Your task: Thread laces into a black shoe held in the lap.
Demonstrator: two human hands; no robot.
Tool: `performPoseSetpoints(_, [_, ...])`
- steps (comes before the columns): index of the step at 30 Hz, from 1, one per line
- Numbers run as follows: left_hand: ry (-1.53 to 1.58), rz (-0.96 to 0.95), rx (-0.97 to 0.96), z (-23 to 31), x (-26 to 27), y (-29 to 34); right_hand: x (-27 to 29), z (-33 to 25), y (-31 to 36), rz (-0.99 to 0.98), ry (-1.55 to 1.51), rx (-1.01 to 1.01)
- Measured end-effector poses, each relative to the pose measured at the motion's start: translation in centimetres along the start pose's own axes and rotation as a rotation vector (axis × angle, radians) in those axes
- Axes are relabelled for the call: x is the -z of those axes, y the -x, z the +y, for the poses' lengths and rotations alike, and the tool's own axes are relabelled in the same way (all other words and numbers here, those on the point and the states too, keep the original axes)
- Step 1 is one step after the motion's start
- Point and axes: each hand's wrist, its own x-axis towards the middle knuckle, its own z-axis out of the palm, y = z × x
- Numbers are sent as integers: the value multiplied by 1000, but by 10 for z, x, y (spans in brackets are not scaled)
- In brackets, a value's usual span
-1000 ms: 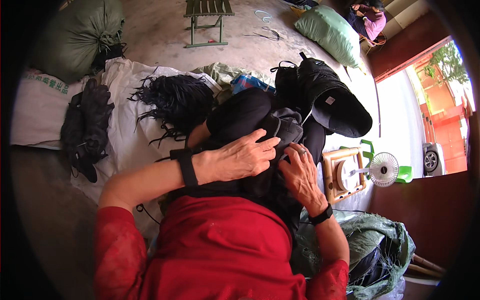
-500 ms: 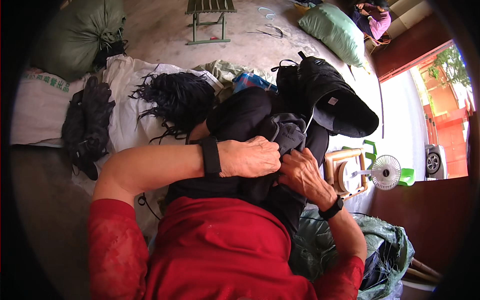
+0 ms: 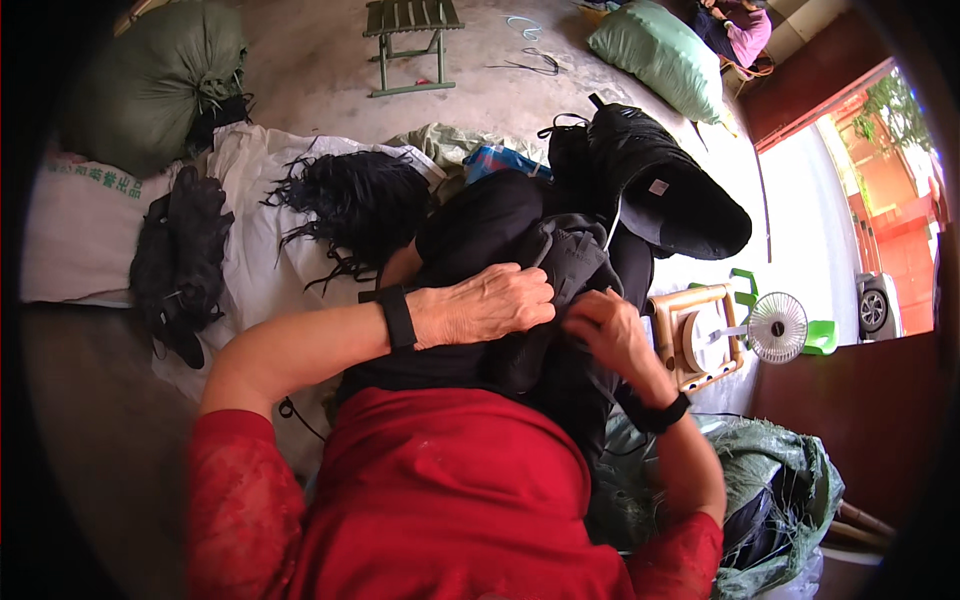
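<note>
A dark grey shoe upper [image 3: 575, 262] lies across my lap, its tongue and eyelet area facing up. My left hand [image 3: 488, 306] is at its left edge, the fingers curled in a closed pinch; whatever they hold is too small or hidden to make out. On the lower right side of the upper, my right hand [image 3: 612, 338] is also closed, slightly blurred, its fingertips pointing toward the left hand. Beyond my knees a heap of black laces [image 3: 355, 200] rests on white sacking [image 3: 250, 165]. A stack of nested black shoe uppers [image 3: 665, 185] leans at my right knee.
More black uppers [image 3: 183, 265] lie at the left. A full green sack [image 3: 150, 85], a folding stool [image 3: 412, 45] and a pale green sack [image 3: 660, 60] stand farther off. At right are a small fan [image 3: 776, 328] and an open woven bag [image 3: 770, 470]. Another person [image 3: 740, 35] sits far right.
My hands have drawn slightly apart, the left one shifting a little left and the right one turning and moving slightly right. More of the shoe upper shows between them.
</note>
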Motion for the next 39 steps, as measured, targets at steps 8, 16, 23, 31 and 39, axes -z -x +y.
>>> performPoseSetpoints(8, [57,37,29,0,0,-7,-4,4,-24,-426,249,-241])
performPoseSetpoints(16, [68,-24,113,2,5,-5,12,-5,-18,91,-680,-574])
performPoseSetpoints(23, [204,-43,139,5,10,-5,-16,-10,-4,310,-277,-161])
performPoseSetpoints(31, [4,-71,211,19,-1,-7,90,86,37,321,-510,-217])
performPoseSetpoints(39, [59,-163,47,-4,-8,-11,353,234,300,1315,-603,-487])
